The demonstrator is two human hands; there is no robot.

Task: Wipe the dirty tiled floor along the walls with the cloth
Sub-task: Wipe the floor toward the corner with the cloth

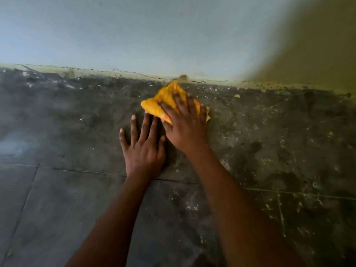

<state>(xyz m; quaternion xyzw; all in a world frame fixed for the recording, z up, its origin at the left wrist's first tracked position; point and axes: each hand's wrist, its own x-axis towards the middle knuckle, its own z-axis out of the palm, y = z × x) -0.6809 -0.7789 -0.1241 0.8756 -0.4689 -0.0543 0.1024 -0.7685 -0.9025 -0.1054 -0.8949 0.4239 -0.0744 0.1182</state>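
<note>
A yellow-orange cloth (163, 99) lies bunched on the dark tiled floor (77, 189), its far tip close to the foot of the wall. My right hand (185, 122) presses flat on the cloth with spread, straight fingers. My left hand (143, 149) rests palm-down on the bare floor just left of it, fingers splayed, its fingertips almost touching the cloth's near edge. The cloth's tip is blurred.
A pale grey wall (154, 35) meets the floor along a grimy yellowish base strip (115, 74). A second wall (317, 45) forms a corner at the right. White specks and dirt smears cover the floor at the right (289, 151); grout lines run across the near tiles.
</note>
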